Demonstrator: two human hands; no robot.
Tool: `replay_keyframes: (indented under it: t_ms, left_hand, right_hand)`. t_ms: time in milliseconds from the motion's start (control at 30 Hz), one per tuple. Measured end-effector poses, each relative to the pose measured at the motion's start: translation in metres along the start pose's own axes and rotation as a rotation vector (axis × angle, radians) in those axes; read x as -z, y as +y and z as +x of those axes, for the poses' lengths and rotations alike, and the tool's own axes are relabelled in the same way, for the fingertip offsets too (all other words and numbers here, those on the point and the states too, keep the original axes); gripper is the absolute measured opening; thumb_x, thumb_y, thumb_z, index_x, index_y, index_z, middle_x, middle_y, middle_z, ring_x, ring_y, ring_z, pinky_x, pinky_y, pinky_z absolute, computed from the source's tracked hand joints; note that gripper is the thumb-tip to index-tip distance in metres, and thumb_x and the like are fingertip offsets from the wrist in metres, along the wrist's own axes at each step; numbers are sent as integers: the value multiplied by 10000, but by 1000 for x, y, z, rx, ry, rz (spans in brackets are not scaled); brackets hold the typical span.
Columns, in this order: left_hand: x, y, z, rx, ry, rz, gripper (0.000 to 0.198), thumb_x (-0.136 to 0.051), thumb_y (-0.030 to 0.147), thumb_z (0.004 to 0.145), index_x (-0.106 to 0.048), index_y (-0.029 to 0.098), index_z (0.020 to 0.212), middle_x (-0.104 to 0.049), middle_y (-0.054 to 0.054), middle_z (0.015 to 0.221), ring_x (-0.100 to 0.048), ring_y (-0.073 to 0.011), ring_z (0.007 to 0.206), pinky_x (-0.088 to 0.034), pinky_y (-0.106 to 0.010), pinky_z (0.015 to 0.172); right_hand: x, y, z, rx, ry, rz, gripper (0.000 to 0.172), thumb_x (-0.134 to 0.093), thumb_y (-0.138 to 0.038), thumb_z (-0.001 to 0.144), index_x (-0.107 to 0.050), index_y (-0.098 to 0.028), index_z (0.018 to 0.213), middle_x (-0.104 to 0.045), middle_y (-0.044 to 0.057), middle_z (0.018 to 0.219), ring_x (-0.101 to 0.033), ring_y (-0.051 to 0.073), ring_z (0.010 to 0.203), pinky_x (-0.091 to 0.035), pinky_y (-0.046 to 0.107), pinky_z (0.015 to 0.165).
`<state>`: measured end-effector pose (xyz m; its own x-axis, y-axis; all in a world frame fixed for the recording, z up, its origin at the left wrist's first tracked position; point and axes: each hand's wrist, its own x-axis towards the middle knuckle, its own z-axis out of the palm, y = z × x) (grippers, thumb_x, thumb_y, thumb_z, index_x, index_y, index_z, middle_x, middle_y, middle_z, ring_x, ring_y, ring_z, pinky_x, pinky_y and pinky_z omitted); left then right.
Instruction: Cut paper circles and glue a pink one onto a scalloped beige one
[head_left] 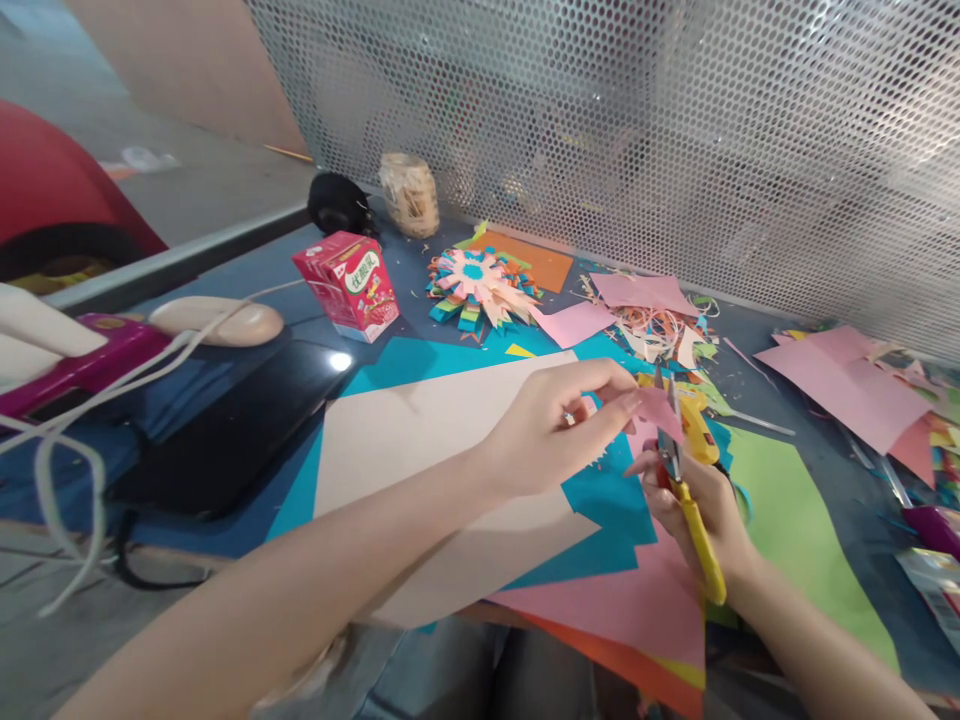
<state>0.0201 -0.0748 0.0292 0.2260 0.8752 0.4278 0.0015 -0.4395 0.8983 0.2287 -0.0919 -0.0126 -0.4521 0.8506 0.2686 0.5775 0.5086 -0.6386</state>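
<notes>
Between thumb and fingers, my left hand point(564, 420) pinches a small piece of pink paper point(661, 412). My right hand point(701, 515) grips scissors with yellow handles point(699, 540); their blades point up and stand at the pink piece. Beneath both hands lie overlapping sheets: a large cream sheet point(420, 420), blue paper point(611, 505), pink paper point(637, 605) and green paper point(787, 520). Just behind my right hand is a yellow tool point(697, 425), partly hidden. A layered paper flower point(480, 280) with a blue centre rests beyond my left hand.
At the left are a pink drink carton point(352, 285), a black phone point(240, 430) with its light on, a pale mouse point(217, 322) and white cables point(90, 450). A jar point(409, 195) stands by the perforated metal panel point(562, 120). Paper scraps point(652, 325) lie behind the hands.
</notes>
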Motion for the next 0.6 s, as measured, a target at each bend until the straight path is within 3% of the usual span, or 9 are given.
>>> replay_keyframes:
  t_ms: [133,300,600]
  left_hand:
    - [0,1,1,2,-3,-31,185,-511,265,869,-606,171,742,-653,-37,693,-566,-113,581,-434,-211,496]
    - [-1,1,0,23,-27,-49,188,-514,271,864,-602,172,729,-651,-34,688,-558,-113,571,-401,-206,468]
    - [-6,3,-4,83,-76,-47,240,-507,284,867,-562,173,661,-606,-6,624,-512,-96,545,-374,-208,482]
  right_hand:
    - [-1,2,-2,-36,12,25,374,-423,-499,927,-598,-187,820,-519,-12,580,-495,123,476,-401,253,463]
    - [-4,5,-4,-99,-18,159,369,-453,-517,917,-597,-181,865,-478,-23,593,-375,93,438,-303,221,379]
    - [-7,11,-9,-99,10,177,315,-464,-504,914,-564,-208,874,-467,-30,586,-347,93,414,-313,224,370]
